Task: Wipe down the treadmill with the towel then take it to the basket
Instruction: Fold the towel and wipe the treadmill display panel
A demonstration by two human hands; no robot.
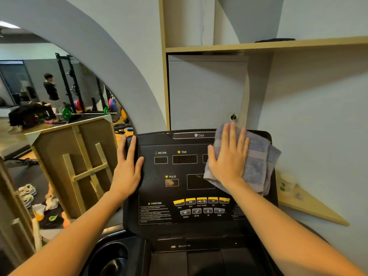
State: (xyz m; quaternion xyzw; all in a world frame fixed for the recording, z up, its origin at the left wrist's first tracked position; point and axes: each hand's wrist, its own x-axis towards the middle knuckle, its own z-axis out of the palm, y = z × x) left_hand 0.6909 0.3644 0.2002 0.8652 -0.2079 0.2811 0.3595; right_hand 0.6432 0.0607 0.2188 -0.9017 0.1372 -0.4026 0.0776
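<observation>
Wiping stage under way, judged from position: right hand (227,156) pressed flat, fingers spread, on folded blue-grey terry towel (256,164) against upper right corner of treadmill console (159,196), not clenched; left hand (127,166) laid open over console's left edge, steadying, grasping nothing. Left and lower console, cup holder (111,257) and rest of treadmill probably still to wipe; basket not in view. Console: glossy black plastic, dark display windows, yellow and grey buttons (201,201); towel soft, looped, banded.
</observation>
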